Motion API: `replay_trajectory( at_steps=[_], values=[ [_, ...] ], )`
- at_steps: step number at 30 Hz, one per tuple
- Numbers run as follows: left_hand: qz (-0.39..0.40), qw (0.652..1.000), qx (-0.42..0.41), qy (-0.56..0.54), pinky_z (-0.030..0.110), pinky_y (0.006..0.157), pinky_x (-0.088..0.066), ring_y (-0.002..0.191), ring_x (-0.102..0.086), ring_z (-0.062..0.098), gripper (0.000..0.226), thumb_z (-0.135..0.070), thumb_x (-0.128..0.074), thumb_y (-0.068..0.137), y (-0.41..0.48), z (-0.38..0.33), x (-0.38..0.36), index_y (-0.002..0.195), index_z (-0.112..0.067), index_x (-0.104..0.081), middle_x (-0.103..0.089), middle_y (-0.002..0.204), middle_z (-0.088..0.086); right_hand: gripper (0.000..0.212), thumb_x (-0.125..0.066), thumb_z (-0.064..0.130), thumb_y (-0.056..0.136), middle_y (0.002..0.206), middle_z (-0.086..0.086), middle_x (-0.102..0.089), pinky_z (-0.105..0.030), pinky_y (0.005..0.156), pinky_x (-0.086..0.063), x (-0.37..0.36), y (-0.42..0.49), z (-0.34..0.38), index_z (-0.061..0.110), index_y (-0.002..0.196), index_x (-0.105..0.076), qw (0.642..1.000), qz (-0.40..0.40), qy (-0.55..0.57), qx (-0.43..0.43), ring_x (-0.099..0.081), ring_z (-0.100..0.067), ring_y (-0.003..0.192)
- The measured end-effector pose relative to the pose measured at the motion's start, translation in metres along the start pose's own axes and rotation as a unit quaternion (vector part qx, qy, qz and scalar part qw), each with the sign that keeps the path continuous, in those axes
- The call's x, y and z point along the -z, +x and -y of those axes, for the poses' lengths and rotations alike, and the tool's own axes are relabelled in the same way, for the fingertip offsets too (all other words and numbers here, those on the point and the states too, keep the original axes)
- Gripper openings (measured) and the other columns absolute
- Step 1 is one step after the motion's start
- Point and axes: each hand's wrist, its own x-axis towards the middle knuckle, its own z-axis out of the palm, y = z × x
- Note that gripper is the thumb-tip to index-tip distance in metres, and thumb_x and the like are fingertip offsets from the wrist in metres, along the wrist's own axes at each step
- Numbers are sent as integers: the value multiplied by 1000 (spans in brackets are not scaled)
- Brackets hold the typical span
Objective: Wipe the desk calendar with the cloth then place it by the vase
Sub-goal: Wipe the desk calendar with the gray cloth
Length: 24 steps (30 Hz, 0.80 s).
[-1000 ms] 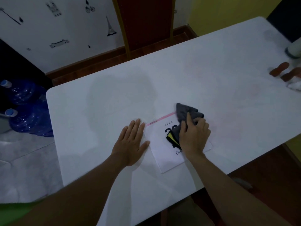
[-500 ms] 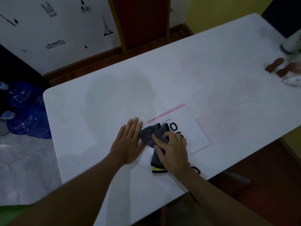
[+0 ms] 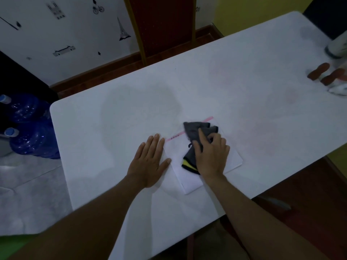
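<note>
Two hands down on white table (image 3: 244, 76), both at the calendar (image 3: 189, 182). Calendar flat near table's front edge, pink strip along its far side. Left hand (image 3: 150, 162) spread flat, fingers apart, palm on table w/ thumb touching calendar's left edge. Right hand (image 3: 211, 156) on top of calendar, fingers curled, pressing dark grey cloth (image 3: 195, 132) against it; yellow-black trim showing at cloth's near end. Vase (image 3: 338, 46) well apart from calendar, at table's far right edge, cut off by frame.
</note>
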Motion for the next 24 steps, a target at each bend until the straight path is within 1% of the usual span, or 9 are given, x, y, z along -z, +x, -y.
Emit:
replay_trajectory(
  at_steps=[2, 3, 7, 9, 12, 14, 17, 18, 24],
  values=[
    [3, 1000, 1, -1, 41, 125, 4, 153, 16, 23, 78, -61, -6, 97, 1, 0, 0, 157, -15, 11, 16, 166, 8, 43, -58, 36, 94, 116, -13, -57, -42, 80, -38, 0, -2, 1, 26, 136, -57, 999, -16, 7, -40, -51, -33, 100],
    [2, 1000, 1, -1, 41, 125, 4, 153, 16, 23, 78, -62, -5, 97, 1, 0, 0, 157, -15, 11, 15, 166, 8, 43, -58, 35, 95, 119, -12, -56, -42, 81, -39, 0, -11, 2, 26, 136, -56, 1000, -15, 8, -16, -51, -33, 102],
    [2, 1000, -1, -7, 40, 125, 4, 153, 15, 23, 81, -65, 3, 94, 1, 1, -1, 157, -16, 10, 14, 166, 8, 41, -57, 33, 92, 117, -10, -59, -39, 79, -36, 4, -29, -21, 30, 133, -59, 978, 40, 16, 203, -52, -33, 101],
    [-1, 1000, 3, -10, 40, 125, 4, 153, 15, 22, 82, -66, 3, 92, 1, 1, -2, 157, -16, 10, 15, 166, 6, 40, -61, 29, 90, 115, -12, -58, -41, 78, -36, 8, -5, -35, 30, 130, -61, 989, 17, 6, 150, -52, -35, 99],
    [4, 1000, 6, -18, 40, 125, 5, 152, 19, 20, 80, -66, 1, 94, 2, 2, -2, 157, -18, 12, 18, 166, 4, 40, -59, 29, 93, 117, -12, -55, -42, 82, -35, 7, 18, -35, 28, 133, -59, 999, -32, 5, -26, -49, -35, 103],
    [5, 1000, 4, -19, 39, 124, 6, 152, 20, 20, 81, -66, 2, 93, 2, 2, -2, 157, -17, 12, 19, 165, 5, 41, -58, 31, 93, 121, -12, -54, -42, 83, -35, 4, 5, -25, 28, 135, -58, 1000, -26, 8, -6, -48, -34, 105],
    [12, 1000, -2, -24, 38, 122, 10, 151, 22, 21, 82, -67, 3, 92, 3, 3, -2, 156, -18, 14, 21, 164, 5, 40, -57, 32, 94, 123, -9, -58, -36, 82, -31, 5, -24, -33, 31, 133, -59, 985, 26, 25, 167, -48, -30, 108],
    [14, 1000, -3, -23, 37, 122, 11, 151, 23, 21, 82, -67, 3, 92, 3, 3, -2, 156, -18, 15, 23, 164, 4, 39, -57, 31, 94, 123, -8, -59, -35, 82, -30, 8, -22, -40, 32, 133, -59, 981, 30, 29, 190, -48, -28, 108],
    [14, 999, 8, -38, 35, 122, 12, 150, 25, 17, 79, -65, -6, 95, 4, 3, -1, 156, -20, 16, 27, 161, -1, 41, -64, 18, 89, 122, -12, -58, -43, 85, -38, 15, 14, -57, 27, 129, -64, 999, -29, 29, 15, -51, -36, 110]
  ],
)
